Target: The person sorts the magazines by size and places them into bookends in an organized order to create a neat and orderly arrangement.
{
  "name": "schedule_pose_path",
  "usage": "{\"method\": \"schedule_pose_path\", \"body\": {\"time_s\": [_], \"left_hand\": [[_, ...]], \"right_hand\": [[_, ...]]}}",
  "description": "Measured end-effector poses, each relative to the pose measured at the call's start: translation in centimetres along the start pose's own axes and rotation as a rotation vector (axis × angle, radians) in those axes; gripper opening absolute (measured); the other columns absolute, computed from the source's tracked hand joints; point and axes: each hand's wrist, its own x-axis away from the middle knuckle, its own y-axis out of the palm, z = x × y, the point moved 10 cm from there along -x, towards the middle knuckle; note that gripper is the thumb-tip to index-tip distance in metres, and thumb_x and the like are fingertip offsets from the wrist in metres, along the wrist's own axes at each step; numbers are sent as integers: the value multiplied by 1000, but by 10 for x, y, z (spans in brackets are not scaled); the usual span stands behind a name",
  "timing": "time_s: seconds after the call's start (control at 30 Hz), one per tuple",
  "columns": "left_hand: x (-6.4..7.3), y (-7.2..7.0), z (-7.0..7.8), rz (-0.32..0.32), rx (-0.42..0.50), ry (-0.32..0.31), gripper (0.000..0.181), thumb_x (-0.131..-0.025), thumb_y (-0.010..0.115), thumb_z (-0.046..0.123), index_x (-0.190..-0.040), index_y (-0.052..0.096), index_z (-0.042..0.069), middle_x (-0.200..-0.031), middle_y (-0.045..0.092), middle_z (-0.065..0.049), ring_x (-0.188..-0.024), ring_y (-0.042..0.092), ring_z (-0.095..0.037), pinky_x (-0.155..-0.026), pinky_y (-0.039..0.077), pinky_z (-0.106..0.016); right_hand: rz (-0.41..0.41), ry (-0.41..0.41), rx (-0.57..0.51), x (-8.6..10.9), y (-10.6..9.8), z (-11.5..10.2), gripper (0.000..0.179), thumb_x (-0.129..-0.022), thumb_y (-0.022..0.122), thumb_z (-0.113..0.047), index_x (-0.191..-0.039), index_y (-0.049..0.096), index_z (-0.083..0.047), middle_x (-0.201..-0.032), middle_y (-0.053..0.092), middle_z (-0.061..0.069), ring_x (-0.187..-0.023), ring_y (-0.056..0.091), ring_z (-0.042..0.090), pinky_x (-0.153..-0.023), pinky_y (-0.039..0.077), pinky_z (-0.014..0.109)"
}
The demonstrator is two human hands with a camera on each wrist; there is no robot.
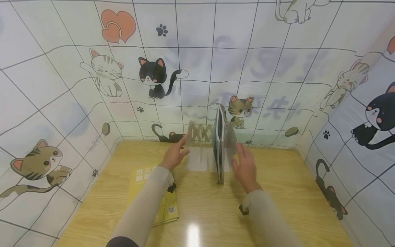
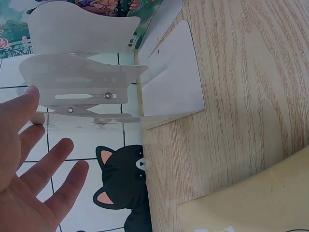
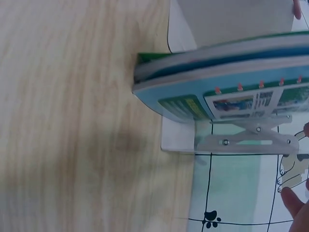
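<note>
A pale metal expandable book rack [image 1: 199, 135] with criss-cross linkage stands at the back of the table. Books [image 1: 219, 147] stand upright in its right part; the right wrist view shows the blue back cover [image 3: 188, 99] of one. My left hand [image 1: 173, 157] is at the rack's left end, fingers spread; in the left wrist view a fingertip [image 2: 32, 93] meets or nearly meets the end plate. My right hand [image 1: 247, 168] is beside the rack's right end plate [image 1: 230, 139], fingers fairly straight, at or near its edge; contact is unclear. Neither hand grips a book.
A yellow book [image 1: 168, 209] lies flat at the table's left, partly under my left forearm. The wooden table [image 1: 277, 199] meets a cloth backdrop [image 1: 197, 68] printed with cats behind the rack and on both sides.
</note>
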Motion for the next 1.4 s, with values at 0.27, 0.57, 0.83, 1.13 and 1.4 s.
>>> {"method": "schedule_pose_path", "body": {"time_s": [0.27, 0.57, 0.83, 1.13, 1.4], "left_hand": [[1, 2, 0, -3, 6, 0, 74, -94, 66, 24, -155, 26, 31, -134, 57, -15, -110, 61, -30, -80, 51, -51], [0, -1, 1, 4, -6, -6, 73, -94, 66, 22, -155, 26, 29, -133, 58, -13, -110, 61, -30, -79, 52, -50], [1, -6, 4, 15, 19, -22, 74, -94, 66, 21, -155, 26, 33, -133, 58, -14, -110, 61, -30, -82, 50, -52], [0, -4, 3, 23, 27, -28, 74, -93, 67, 20, -155, 28, 29, -133, 58, -14, -110, 62, -30, -83, 50, -52], [3, -3, 4, 8, 51, -21, 73, -94, 66, 20, -155, 26, 28, -135, 56, -16, -111, 60, -32, -80, 51, -51]], "right_hand": [[-127, 117, -41, -15, 12, 20, 75, -80, 77, -8, -146, 41, -10, -147, 39, 20, -122, 45, 47, -82, 46, 63], [-357, 137, -44, -29, 33, 30, 92, -79, 77, -4, -155, 25, -15, -148, 38, 20, -126, 42, 45, -91, 43, 61], [-506, 197, -52, -37, 47, 36, 103, -81, 74, -3, -158, 9, -25, -149, 38, 19, -125, 45, 45, -96, 39, 61], [-561, 209, -52, -44, 51, 41, 104, -80, 76, -5, -158, 10, -21, -141, 45, 25, -116, 51, 46, -90, 43, 61], [-572, 234, -123, -41, 52, 43, 106, -78, 77, -2, -157, 10, -21, -125, 55, 31, -95, 61, 43, -82, 49, 57]]}}
